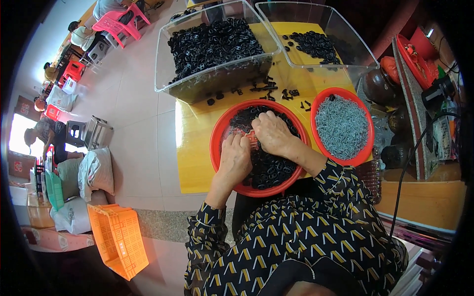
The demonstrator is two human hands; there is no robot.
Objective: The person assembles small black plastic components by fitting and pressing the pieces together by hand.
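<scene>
Both my hands are over a round red basin (214, 148) filled with small black oval plastic pieces (269, 171). My left hand (236, 157) is closed at the basin's left side, its fingertips pinched together. To its right and a little farther off, my right hand (274, 133) is curled with fingertips pointing down among the pieces. Whatever either hand pinches is hidden by the fingers. Right of the basin stands a red tray (369, 144) heaped with silver screws (342, 126).
Beyond the basin, a clear bin (160, 66) piled with black pieces and another clear bin (363, 65) stand on the yellow tabletop (192, 170). Loose black parts (269, 89) lie between. An orange crate (118, 241) sits on the floor, left. People sit farther away.
</scene>
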